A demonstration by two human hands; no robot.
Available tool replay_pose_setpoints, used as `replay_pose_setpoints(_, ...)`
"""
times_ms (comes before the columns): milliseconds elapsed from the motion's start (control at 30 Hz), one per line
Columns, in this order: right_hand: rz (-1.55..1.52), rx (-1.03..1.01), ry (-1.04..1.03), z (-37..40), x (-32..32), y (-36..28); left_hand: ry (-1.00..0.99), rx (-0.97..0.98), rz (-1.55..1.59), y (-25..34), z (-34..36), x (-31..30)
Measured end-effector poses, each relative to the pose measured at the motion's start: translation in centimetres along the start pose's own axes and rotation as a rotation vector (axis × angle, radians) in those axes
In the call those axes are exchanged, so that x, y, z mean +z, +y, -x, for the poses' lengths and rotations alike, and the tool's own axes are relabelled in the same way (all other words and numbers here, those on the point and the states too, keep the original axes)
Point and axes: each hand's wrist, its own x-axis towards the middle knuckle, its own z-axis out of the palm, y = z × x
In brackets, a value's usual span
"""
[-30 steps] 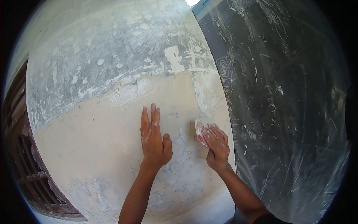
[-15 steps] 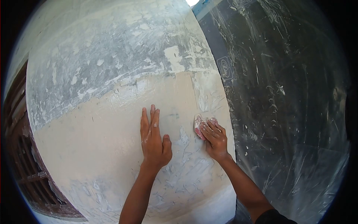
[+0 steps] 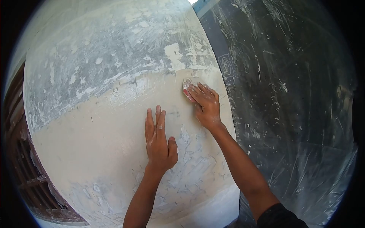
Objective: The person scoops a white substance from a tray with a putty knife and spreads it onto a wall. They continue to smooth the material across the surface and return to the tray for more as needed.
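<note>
My right hand (image 3: 207,104) grips a small red putty scraper (image 3: 188,90) smeared with white paste, its face against the wall (image 3: 114,140). The fingers lie over the scraper and hide much of it. Smooth cream putty (image 3: 182,74) surrounds it, just below the rough grey band of the wall. Lower and to the left, my left hand (image 3: 159,146) is held out flat over the cream surface, fingers stretched and thumb apart, with nothing in it. White smears mark its fingers.
A dark plastic sheet (image 3: 296,106) spattered with white hangs along the wall's right edge. At the far left is a brown slatted wooden frame (image 3: 38,182). Rough, ridged putty patches (image 3: 194,163) cover the lower wall.
My right hand has swept the scraper up and slightly left, and the streaky patch near the right edge now looks smoother. My left hand has barely moved.
</note>
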Motion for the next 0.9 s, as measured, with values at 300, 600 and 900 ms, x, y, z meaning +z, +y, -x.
replay_pose_setpoints(300,0.029,0.065,-0.315,23.7,-5.6,-10.4,-0.009,0.022,0.012,-0.4,0.8,-1.6)
replay_pose_setpoints(600,0.039,-0.052,0.139,-1.1,-2.7,-1.1,-0.018,0.013,0.033,-0.3,1.0,-1.0)
replay_pose_setpoints(900,0.051,-0.033,-0.118,10.6,-2.8,-2.3,-0.060,0.016,0.055,0.5,1.2,0.3)
